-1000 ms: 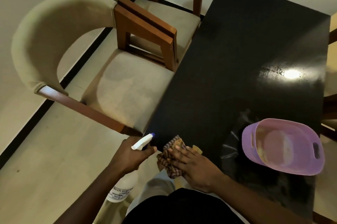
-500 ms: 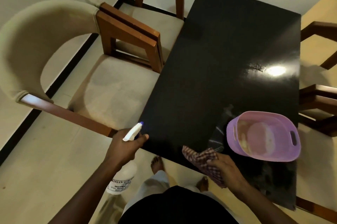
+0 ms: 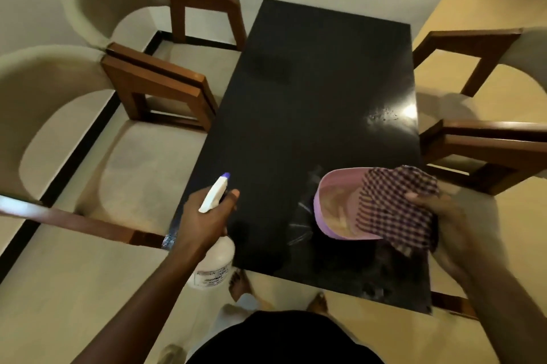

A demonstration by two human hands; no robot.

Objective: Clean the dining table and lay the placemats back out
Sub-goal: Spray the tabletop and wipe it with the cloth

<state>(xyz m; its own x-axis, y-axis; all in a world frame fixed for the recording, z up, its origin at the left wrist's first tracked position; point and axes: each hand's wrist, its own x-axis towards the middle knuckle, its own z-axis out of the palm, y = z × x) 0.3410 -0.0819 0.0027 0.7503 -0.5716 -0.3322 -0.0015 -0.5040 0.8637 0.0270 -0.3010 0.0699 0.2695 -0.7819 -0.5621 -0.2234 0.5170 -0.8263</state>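
At lower centre the left hand [image 3: 207, 215] grips a spray bottle [image 3: 213, 245] over the black tabletop [image 3: 310, 112], while the right hand [image 3: 441, 224] holds a checked cloth [image 3: 393, 206] above the pink basin [image 3: 334, 206]

Your arms were bare right up to the bottom frame edge, no sleeves, watch or bands showing on either. Left hand [image 3: 207, 215] and right hand [image 3: 444, 224] were bare too: no gloves, no rings I could make out, though the right one was motion-blurred. You wore a dark, near-black top [image 3: 284, 340], plain, no print or logo visible, filling the bottom centre below the near edge of the dining table [image 3: 310, 127]. Under it, light-coloured trousers [image 3: 245, 303] showed just short of that edge. Both bare feet [image 3: 238, 283] stood on the floor right at that edge, no shoes or socks.
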